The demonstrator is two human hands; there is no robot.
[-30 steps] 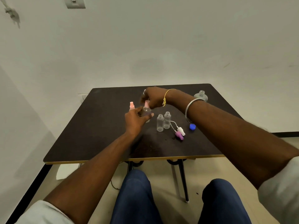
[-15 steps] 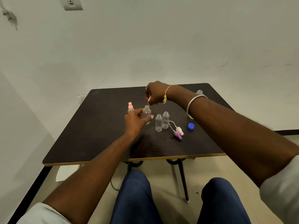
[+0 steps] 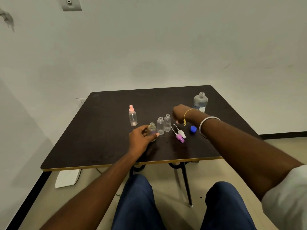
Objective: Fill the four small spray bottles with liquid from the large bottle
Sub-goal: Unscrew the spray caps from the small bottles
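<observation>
My left hand (image 3: 141,138) grips a small clear bottle (image 3: 152,128) with an open neck, upright on the dark table (image 3: 103,146). Two more open small bottles (image 3: 160,126) (image 3: 167,123) stand just right of it. A fourth small bottle (image 3: 132,116) with its pink spray cap on stands to the left. My right hand (image 3: 180,113) hovers curled beyond the open bottles, pinching a pink spray cap that is mostly hidden. The large clear bottle (image 3: 200,102) stands uncapped at the back right.
A white spray cap (image 3: 182,132) and a purple spray cap (image 3: 180,138) with their tubes lie right of the bottles. A blue cap (image 3: 193,129) lies beside my right wrist. My knees are below the table's front edge (image 3: 116,165).
My right hand lifted the pink spray cap off the bottle in my left hand and carried it to the right. My left hand brought that bottle nearer, beside the open ones.
</observation>
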